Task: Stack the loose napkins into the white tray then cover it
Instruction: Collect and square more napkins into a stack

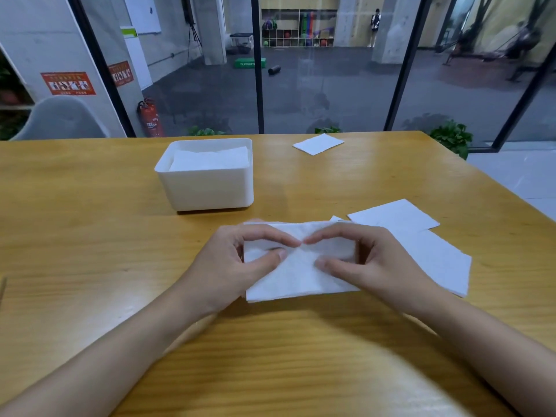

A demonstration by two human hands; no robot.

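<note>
Napkin point(298, 278) under my hands: it lies white and folded on the bench point(90, 236), straight in front of me, nearer to me than the white tray point(207, 188). My left hand point(237, 263) holds its left part and my right hand point(370, 260) its right part. Each hand is narrow, the fingers arched and curled, thumb and forefinger pinching the paper. The tips of my two forefingers meet over the middle of it, and its far edge stands up a little behind my fingers. The tray sits beyond my left hand, well apart from it, upright and uncovered, with a stack of napkins point(210, 159) inside that reaches close to the rim. A second napkin point(442, 260) lies flat just beside my right hand, partly under the one I hold. A third napkin point(394, 216) lies flat beyond that one and overlaps its far edge. A fourth napkin point(318, 143) lies alone near the far edge of the bench, to the right of the tray. Past the bench stands a glass wall point(331, 85), with a red fire extinguisher point(152, 118) at its foot on the left.
</note>
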